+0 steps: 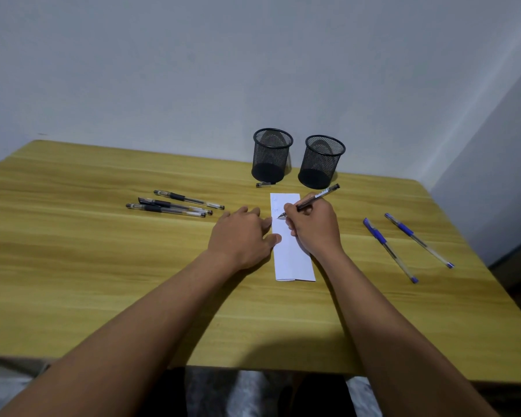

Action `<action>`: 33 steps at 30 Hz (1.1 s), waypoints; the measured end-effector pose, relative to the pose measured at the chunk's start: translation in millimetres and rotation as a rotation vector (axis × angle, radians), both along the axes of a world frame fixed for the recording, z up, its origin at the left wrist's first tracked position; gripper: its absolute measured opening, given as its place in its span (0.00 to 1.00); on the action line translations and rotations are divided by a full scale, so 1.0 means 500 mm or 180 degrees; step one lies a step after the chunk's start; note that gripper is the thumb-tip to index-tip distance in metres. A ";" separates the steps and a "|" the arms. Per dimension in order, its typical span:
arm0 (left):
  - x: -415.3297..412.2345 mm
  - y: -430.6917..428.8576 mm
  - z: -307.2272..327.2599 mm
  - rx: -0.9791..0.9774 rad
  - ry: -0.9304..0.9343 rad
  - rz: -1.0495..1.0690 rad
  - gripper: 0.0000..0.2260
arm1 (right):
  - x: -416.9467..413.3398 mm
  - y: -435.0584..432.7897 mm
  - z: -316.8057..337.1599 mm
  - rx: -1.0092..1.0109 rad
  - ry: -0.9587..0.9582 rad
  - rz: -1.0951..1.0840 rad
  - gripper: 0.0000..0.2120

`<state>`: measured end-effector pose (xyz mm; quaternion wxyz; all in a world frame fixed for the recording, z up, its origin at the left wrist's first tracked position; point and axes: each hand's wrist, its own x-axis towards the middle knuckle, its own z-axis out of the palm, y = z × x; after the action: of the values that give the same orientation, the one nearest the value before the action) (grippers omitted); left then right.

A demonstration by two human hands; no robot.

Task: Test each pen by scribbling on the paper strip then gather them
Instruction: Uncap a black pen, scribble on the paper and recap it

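Left hand [241, 236] pressing paper strip [293, 261] edge, right hand [313, 227] gripping pen [320, 196]

The yellow-tan wood-grain laminate table [103, 266] is set into a corner of plain pale grey walls [163, 70]. Two black cylindrical wire-mesh cups stand upright near the table's far edge, just beside each other without touching: left cup [272, 155], right cup [321, 162].

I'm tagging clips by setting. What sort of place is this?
Likely a plain desk in a home or office: wooden table against a bare wall, two mesh pen holders, a paper strip.
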<state>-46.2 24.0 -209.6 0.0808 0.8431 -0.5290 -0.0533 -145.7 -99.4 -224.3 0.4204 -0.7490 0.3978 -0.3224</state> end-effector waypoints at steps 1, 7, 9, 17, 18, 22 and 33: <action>0.000 0.000 -0.001 -0.0005 0.0010 -0.0001 0.24 | -0.001 0.000 0.000 0.0010 0.0001 -0.0007 0.11; -0.001 0.003 0.003 -0.0030 0.0051 0.0017 0.24 | 0.000 -0.002 0.002 0.0017 0.0056 -0.0122 0.10; -0.002 0.006 0.003 -0.0030 0.0046 -0.0003 0.24 | 0.000 -0.003 0.002 0.0036 0.0103 -0.0129 0.10; -0.014 0.007 0.014 -0.0295 0.0453 0.0208 0.20 | -0.002 -0.009 0.024 0.0810 -0.0546 -0.0148 0.07; -0.017 0.007 0.015 -0.0425 0.0517 0.0270 0.18 | -0.002 -0.011 0.027 0.0884 -0.0610 -0.0122 0.06; -0.012 -0.006 0.028 -0.1170 0.0609 0.0662 0.12 | -0.003 -0.018 0.035 0.0859 -0.0704 -0.0062 0.06; 0.118 -0.155 0.011 -0.1038 0.0214 0.0889 0.11 | 0.003 -0.071 0.081 0.0912 -0.1120 -0.0082 0.10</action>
<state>12.6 -53.5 -203.8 0.2402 0.8817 -0.4057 0.0165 -144.4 -135.0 -183.6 0.5812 -0.6088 0.3697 -0.3936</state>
